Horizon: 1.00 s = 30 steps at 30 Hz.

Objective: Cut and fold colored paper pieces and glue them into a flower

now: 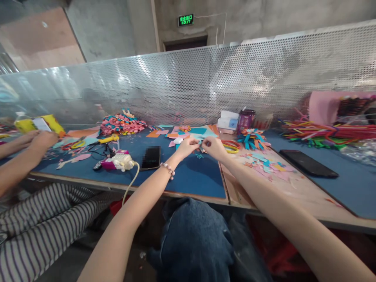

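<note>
Nearest, a denim-covered knee point(195, 239) is seen below the table edge point(196, 194). Between that edge and the grip, a broad stretch of blue mat point(199, 180) is left as open room; on the right it is bounded by a seam, past which a wooden board point(235, 190) is crossed by the right forearm.

Over the mat, the left hand point(188, 147) and the right hand point(212, 148) are brought close, with fingers and thumbs bent inward and the fingertips facing each other across a narrow gap. What lies between them is mostly hidden, so it cannot be told whether anything is pinched. A small teal paper piece point(199, 156) is seen just below the fingertips; whether it is held or laid on the mat cannot be told. Its longer spread is shown from left to right, but which way it points is too small to tell.

To the left of the grip, a dark phone point(150, 157) is set; just beside the right hand, yellow loops point(230, 148) are placed. Beyond the grip, paper sheets point(202, 133) are spread, and farther off the room is closed by a metal mesh panel point(176, 82).
</note>
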Tool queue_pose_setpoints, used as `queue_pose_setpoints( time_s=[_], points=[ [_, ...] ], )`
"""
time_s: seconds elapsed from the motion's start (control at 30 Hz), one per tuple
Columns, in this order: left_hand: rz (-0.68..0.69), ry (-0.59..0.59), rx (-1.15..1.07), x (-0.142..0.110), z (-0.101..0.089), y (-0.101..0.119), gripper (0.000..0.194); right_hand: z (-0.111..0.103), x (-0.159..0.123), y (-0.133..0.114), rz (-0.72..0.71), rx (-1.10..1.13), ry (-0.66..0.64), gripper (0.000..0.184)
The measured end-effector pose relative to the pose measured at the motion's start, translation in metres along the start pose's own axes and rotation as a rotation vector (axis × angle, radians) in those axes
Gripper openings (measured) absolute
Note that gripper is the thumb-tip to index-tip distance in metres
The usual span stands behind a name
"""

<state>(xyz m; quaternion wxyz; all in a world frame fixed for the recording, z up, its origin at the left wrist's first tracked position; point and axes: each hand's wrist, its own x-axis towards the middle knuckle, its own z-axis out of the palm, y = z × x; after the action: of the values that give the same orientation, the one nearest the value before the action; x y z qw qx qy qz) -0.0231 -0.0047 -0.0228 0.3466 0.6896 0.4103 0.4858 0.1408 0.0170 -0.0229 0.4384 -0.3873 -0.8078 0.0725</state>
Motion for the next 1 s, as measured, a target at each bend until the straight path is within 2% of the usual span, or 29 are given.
queue_pose_setpoints(
  time_s=[0.13, 0.23, 0.37, 0.47, 0.63, 0.8, 1.0],
  points=[
    [0.022, -0.002, 0.054, 0.001, 0.000, -0.003, 0.003, 0.005, -0.005, -0.007, -0.021, -0.170, 0.058, 0.009],
    [0.016, 0.021, 0.039, 0.002, -0.001, -0.003, 0.003, 0.003, -0.005, -0.010, 0.010, -0.098, 0.059, 0.012],
    [-0.016, 0.028, -0.086, 0.003, -0.003, -0.001, 0.007, -0.005, 0.000, -0.004, 0.263, 0.431, -0.072, 0.024],
    [-0.040, -0.011, -0.195, 0.003, -0.003, 0.000, 0.009, -0.011, 0.001, 0.003, 0.407, 0.824, -0.151, 0.024],
    [-0.076, -0.057, -0.361, 0.004, -0.004, 0.000, 0.013, -0.013, -0.001, 0.010, 0.507, 1.160, -0.264, 0.032],
    [-0.068, -0.100, -0.408, 0.003, -0.005, 0.002, 0.012, -0.010, -0.002, 0.013, 0.514, 1.239, -0.281, 0.032],
    [-0.072, -0.116, -0.322, 0.002, -0.005, 0.001, 0.010, -0.009, -0.003, 0.014, 0.472, 1.171, -0.324, 0.033]
  ],
)
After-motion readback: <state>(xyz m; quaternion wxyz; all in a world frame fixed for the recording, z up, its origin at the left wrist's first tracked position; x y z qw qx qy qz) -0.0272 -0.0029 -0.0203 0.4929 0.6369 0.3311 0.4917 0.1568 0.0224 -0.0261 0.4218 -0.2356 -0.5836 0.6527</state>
